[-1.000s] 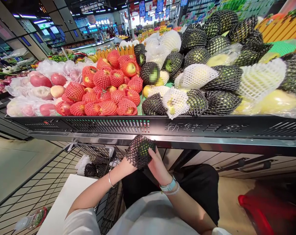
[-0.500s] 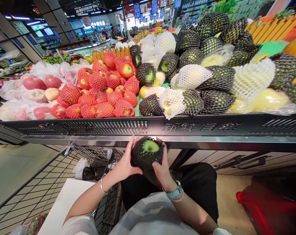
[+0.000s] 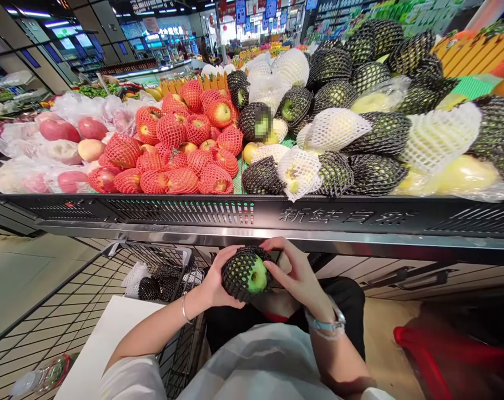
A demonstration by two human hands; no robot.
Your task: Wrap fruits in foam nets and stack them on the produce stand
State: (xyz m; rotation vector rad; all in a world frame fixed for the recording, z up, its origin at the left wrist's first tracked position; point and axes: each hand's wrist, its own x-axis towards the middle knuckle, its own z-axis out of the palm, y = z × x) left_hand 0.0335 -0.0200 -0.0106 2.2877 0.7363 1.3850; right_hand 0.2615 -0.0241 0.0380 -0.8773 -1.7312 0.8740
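A green fruit wrapped in black foam net is held in front of my waist, below the display's front edge. My left hand cups it from the left with the fingers wrapped round it. My right hand touches its right side with the fingertips, thumb and forefinger curved near the bare green end. Just above, the fruit display carries more black-netted fruit, white-netted fruit and red-netted apples.
A wire shopping cart stands at my left with netted fruit, a white box and a plastic bottle in it. Bagged apples lie at the display's left end. A red basket sits on the floor at right.
The netted fruit has been turned in my hands so its bare green end faces right instead of up. My right hand moved from under it to its right side.
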